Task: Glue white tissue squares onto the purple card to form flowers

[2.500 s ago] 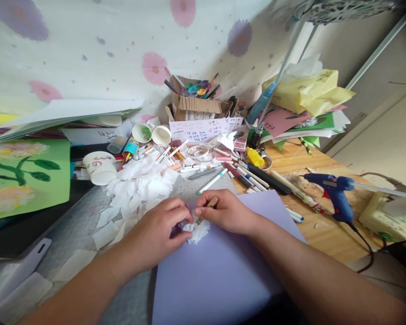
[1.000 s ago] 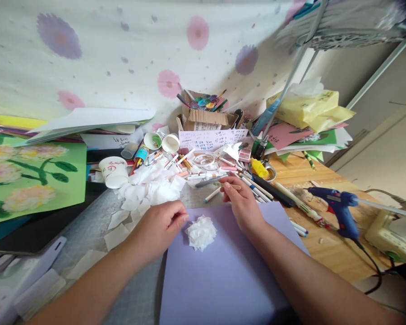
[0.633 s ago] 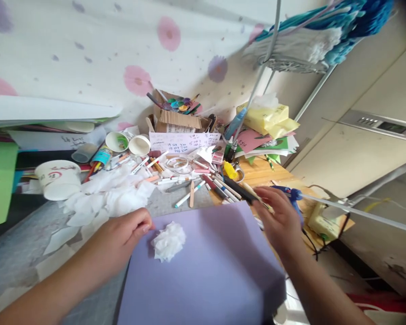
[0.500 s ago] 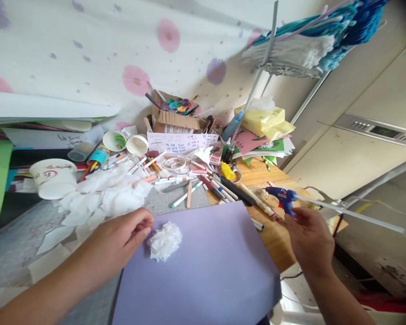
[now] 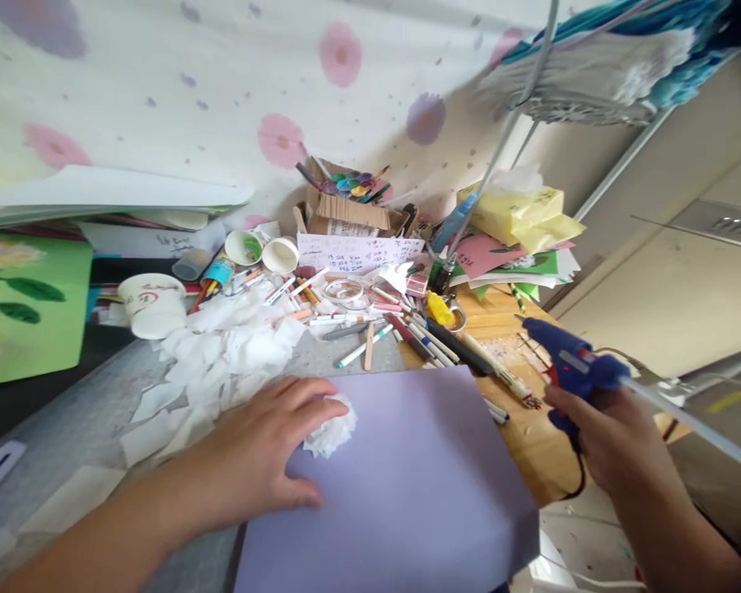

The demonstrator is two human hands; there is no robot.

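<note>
My left hand point(image 5: 284, 449) reaches over a crumpled white paper flower point(image 5: 332, 430), its fingers at the flower's far left side and its thumb spread apart; whether the fingertips touch it I cannot tell. The flower lies on a purple sheet of card point(image 5: 407, 494). Off to the right, my right hand point(image 5: 617, 436) grips a blue hot glue gun point(image 5: 568, 358) by the handle, held up with its nozzle pointing left. A long clear glue stick point(image 5: 697, 424) sticks out of the gun's back end, and a cord hangs below.
Torn white tissue pieces point(image 5: 222, 346) spread at left beside a paper cup point(image 5: 154, 305). Several markers point(image 5: 426, 342) and a wooden stick point(image 5: 369, 346) lie beyond the card. A cardboard box point(image 5: 346, 214) and a yellow tissue pack point(image 5: 519, 216) stand at the back.
My right hand has picked up the glue gun from the table at right. My left hand has opened out and moved over the paper flower. The view has shifted left.
</note>
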